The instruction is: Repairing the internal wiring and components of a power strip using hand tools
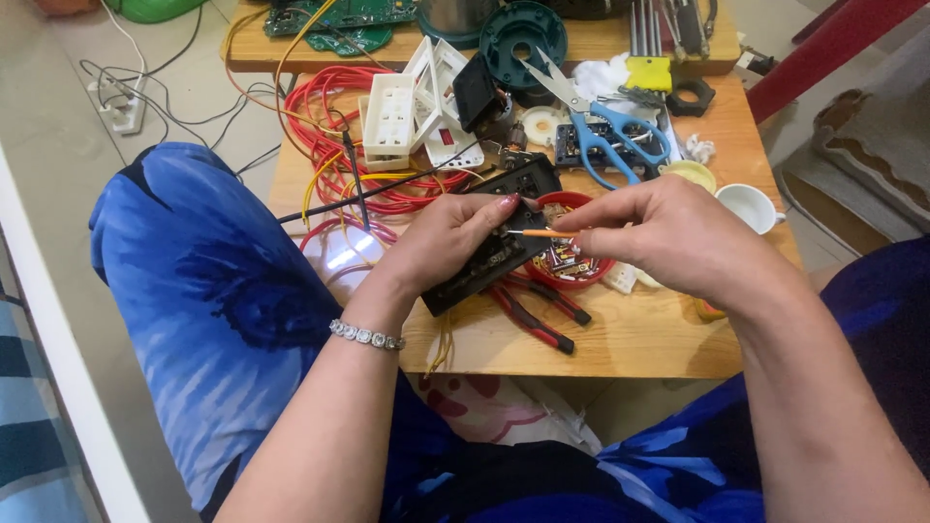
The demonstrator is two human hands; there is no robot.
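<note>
My left hand (448, 242) grips a black rectangular switch plate (496, 250), tilted over the low wooden table (639, 339). My right hand (659, 232) pinches a thin orange-handled screwdriver (538, 232), its tip touching the plate near my left fingertips. Behind the plate sits a red bowl (581, 266) with small parts in it. Red-handled pliers (538, 310) lie on the table under the plate. A bracelet circles my left wrist.
Blue-handled scissors (601, 136), white socket housings (392, 121), coiled red and yellow wires (339, 107), a white cup (751, 205), a teal round part (523, 34) and a green circuit board (339, 19) crowd the table. A white power strip (118, 102) lies on the floor at left.
</note>
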